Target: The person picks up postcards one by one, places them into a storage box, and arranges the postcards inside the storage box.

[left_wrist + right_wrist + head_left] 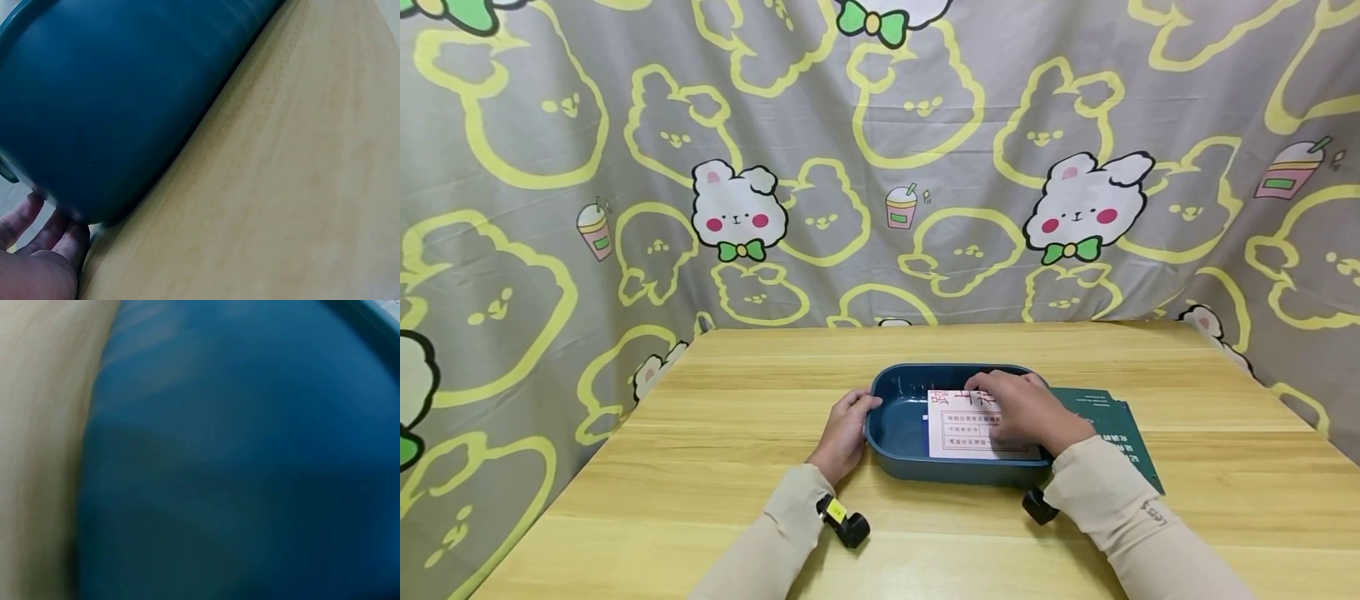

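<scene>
Head view: a deep teal, round-cornered plastic basin (962, 472) sits upright on a pale wood-grain table (662, 467), its long axis running left to right across the person's front. The left hand (842, 429) grips its left end, fingers bent at the rim, apparently to steady it while the other hand works inside. The right hand (1037, 412) reaches over the right part and holds a white rectangular paper card (962, 425) within the basin, fingers curled over it, seemingly to guide it. The card's printed face is up, its long axis roughly parallel to the basin's, with large red characters along its far edge and framed print nearer the person. A dark green printed card (1131, 433) lies on the table just right of the basin, partly hidden by the right sleeve (1120, 492), so its long axis is uncertain.

Left wrist view: the fingertips touch the basin's outer end wall low down, a placing that would resist sliding.

Right wrist view: the basin's blurred outer wall fills most of it, with neither fingers nor white card showing, so the exact pinch cannot be checked there.
</scene>
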`<state>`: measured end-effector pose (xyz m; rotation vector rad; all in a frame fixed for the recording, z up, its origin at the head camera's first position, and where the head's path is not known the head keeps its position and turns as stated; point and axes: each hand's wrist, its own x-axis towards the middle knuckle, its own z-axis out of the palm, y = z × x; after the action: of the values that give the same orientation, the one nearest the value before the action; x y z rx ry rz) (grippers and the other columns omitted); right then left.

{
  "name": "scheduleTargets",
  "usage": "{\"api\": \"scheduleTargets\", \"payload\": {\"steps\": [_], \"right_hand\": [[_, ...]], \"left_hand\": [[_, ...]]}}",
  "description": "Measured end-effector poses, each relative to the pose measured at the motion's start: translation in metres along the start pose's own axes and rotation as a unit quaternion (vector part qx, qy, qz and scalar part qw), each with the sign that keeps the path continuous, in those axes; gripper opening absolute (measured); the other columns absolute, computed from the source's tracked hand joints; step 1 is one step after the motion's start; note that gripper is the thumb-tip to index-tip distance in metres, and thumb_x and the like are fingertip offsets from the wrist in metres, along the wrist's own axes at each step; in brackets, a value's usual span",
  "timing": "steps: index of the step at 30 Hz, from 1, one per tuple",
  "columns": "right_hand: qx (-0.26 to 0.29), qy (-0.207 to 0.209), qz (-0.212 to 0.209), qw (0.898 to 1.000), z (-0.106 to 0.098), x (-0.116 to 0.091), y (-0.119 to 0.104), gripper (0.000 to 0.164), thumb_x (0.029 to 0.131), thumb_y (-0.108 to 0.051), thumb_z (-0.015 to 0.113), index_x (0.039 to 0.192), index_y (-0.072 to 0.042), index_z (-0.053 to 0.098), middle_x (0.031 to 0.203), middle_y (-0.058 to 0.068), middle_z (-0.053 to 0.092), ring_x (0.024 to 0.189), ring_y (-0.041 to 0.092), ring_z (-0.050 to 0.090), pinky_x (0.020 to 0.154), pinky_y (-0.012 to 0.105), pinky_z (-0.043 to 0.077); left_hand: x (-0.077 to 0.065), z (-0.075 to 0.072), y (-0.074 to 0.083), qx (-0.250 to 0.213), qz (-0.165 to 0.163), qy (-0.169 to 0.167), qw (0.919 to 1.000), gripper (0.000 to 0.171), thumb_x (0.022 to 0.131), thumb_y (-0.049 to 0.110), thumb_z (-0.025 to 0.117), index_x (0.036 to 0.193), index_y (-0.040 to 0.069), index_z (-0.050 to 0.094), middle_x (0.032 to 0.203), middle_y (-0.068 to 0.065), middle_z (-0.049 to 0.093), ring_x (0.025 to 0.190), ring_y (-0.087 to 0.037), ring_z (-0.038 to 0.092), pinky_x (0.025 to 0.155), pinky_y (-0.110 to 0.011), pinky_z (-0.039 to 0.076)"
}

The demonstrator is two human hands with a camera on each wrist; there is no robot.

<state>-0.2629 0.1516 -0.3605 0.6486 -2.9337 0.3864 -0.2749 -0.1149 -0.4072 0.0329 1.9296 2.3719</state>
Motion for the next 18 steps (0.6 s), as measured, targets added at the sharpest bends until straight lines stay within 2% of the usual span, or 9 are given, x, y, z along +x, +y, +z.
{"api": "scheduleTargets", "payload": {"steps": [7,12,15,18], "right_hand": [[-0.017,-0.021,0.003,1.0,0.0023,-0.0005,-0.0016,0.058,0.066,-0.008,0.079,0.122,-0.015,0.062,0.122,0.01,0.059,0.111,0.029,0.053,0.093,0.054,0.037],[-0.006,-0.023,0.004,1.0,0.0019,0.0005,-0.0011,0.054,0.069,-0.008,0.08,0.12,-0.012,0.062,0.118,0.01,0.061,0.098,0.026,0.053,0.086,0.048,0.042],[0.013,-0.013,-0.01,1.0,0.0019,0.0008,0.0013,0.045,0.075,-0.006,0.078,0.117,-0.009,0.063,0.106,0.009,0.063,0.087,0.022,0.053,0.077,0.04,0.046],[0.04,0.015,-0.029,0.999,0.0015,0.0003,0.0048,0.033,0.08,-0.003,0.072,0.112,-0.004,0.064,0.087,0.004,0.06,0.072,0.016,0.052,0.066,0.034,0.047]], "left_hand": [[0.0007,-0.0001,-0.0009,0.004,0.006,-0.004,1.0,0.033,0.093,0.012,0.054,0.121,-0.006,0.051,0.114,-0.013,0.055,0.089,-0.015,0.054,0.07,-0.02,0.047],[0.0013,0.0,-0.0013,0.004,0.001,-0.001,1.0,0.034,0.093,0.012,0.054,0.122,-0.005,0.051,0.116,-0.013,0.055,0.092,-0.015,0.054,0.071,-0.02,0.048],[0.0016,-0.0001,-0.0019,0.004,0.0,0.001,1.0,0.033,0.093,0.012,0.054,0.122,-0.005,0.051,0.117,-0.014,0.054,0.095,-0.017,0.054,0.074,-0.02,0.048],[0.002,0.0005,-0.0022,0.003,-0.001,0.001,1.0,0.034,0.093,0.012,0.054,0.122,-0.005,0.051,0.118,-0.014,0.054,0.096,-0.017,0.054,0.075,-0.021,0.048]]}}
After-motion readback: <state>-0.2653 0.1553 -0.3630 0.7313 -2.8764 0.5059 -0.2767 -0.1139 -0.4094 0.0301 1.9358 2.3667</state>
